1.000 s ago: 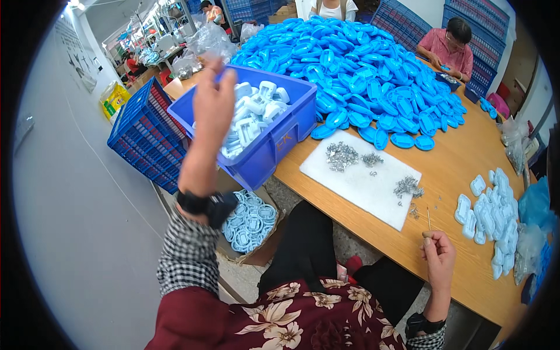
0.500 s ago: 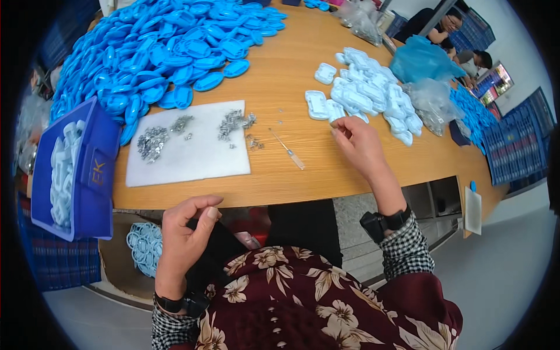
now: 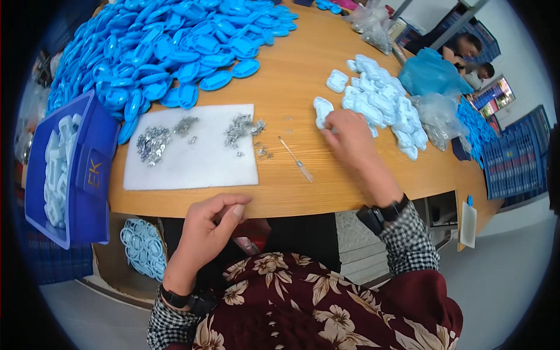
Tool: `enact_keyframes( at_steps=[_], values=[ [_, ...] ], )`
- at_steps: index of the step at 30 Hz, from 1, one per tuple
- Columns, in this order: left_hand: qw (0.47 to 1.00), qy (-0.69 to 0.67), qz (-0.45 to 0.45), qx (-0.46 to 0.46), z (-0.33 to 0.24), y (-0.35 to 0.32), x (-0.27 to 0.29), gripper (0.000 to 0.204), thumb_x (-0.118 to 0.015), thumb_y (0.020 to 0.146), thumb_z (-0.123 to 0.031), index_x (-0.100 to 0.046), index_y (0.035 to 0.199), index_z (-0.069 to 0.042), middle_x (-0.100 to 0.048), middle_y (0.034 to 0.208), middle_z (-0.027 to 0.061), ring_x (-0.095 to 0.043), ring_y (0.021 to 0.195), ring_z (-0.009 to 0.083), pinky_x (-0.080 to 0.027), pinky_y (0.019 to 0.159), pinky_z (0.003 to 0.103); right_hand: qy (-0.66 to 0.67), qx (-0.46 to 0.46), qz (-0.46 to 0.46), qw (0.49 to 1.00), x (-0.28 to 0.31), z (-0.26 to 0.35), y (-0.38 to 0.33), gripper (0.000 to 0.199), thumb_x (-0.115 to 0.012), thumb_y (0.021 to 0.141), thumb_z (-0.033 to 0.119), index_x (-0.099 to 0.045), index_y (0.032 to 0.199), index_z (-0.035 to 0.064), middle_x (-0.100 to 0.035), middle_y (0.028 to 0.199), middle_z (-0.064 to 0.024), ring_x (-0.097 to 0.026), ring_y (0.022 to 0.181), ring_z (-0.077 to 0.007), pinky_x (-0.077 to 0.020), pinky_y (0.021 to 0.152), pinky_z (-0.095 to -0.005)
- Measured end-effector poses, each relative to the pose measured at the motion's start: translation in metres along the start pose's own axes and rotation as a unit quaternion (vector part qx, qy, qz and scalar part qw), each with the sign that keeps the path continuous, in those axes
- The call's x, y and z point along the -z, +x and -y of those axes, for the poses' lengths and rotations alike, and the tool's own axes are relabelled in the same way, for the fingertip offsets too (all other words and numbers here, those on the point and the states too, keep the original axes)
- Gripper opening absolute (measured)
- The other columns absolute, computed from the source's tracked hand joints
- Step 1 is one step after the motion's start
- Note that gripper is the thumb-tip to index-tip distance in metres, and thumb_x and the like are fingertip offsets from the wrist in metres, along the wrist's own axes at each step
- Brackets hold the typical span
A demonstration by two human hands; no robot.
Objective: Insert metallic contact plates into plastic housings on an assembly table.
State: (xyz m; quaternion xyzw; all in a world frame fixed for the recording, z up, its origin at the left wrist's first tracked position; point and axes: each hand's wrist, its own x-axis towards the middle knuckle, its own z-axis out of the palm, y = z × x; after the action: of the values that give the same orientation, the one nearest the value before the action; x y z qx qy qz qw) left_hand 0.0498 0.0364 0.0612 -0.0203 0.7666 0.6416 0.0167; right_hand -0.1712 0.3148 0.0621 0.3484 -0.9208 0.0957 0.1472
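My right hand (image 3: 352, 139) is at the near left side of a heap of pale-blue plastic shells (image 3: 379, 96). Its fingers close on the lower edge of one pale-blue plastic shell (image 3: 322, 109), which looks tilted; the fingertips are partly hidden. Above my lap, by the table's front edge, my left hand (image 3: 209, 227) hangs loosely curled. Its thumb and index finger are a little apart, with nothing visible between them. A thin screwdriver-like tool with a clear handle (image 3: 304, 171) lies between the hands. Left of it, small metal parts (image 3: 154, 144) lie in groups on a white foam sheet (image 3: 192, 169).
A large pile of bright-blue oval plastic parts (image 3: 169, 46) covers the far left. At the left edge stands a blue bin (image 3: 87, 192) with pale-blue pieces. Clear plastic bags (image 3: 437, 114) and a teal bag (image 3: 431, 73) are at right. Two people sit beyond. Pale-blue rings (image 3: 143, 248) fill a box below.
My right hand has reached down to the nearest pale-blue shell, which has tipped from lying flat. My left hand has moved slightly right. The whole view has shifted a little.
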Motion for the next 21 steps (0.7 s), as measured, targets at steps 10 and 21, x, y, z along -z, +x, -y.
enact_keyframes(
  at_steps=[10,21],
  values=[
    [0.837,-0.539,0.058,0.072,0.015,0.042,-0.023,0.051,-0.054,0.102,-0.039,-0.055,0.132,0.002,-0.059,0.132,0.022,-0.057,0.125,0.0299,-0.046,0.106,0.045,0.722,-0.079,0.141,0.673,0.023,0.14,-0.037,0.02,-0.071,0.09,0.007,-0.062,0.107,0.0023,-0.064,0.117,-0.0068,-0.06,0.109,-0.015,-0.0482,0.095,-0.0327],
    [0.874,-0.482,-0.06,0.031,0.041,0.003,0.044,0.054,-0.059,0.098,-0.02,-0.043,0.146,0.0,-0.069,0.111,0.0159,-0.071,0.094,0.0207,-0.061,0.078,0.034,0.246,0.041,0.069,0.966,-0.003,0.113,0.015,0.011,-0.071,0.088,0.008,-0.066,0.095,0.0033,-0.065,0.088,-0.0109,-0.064,0.082,-0.0286,-0.0508,0.07,-0.0374]
  ],
)
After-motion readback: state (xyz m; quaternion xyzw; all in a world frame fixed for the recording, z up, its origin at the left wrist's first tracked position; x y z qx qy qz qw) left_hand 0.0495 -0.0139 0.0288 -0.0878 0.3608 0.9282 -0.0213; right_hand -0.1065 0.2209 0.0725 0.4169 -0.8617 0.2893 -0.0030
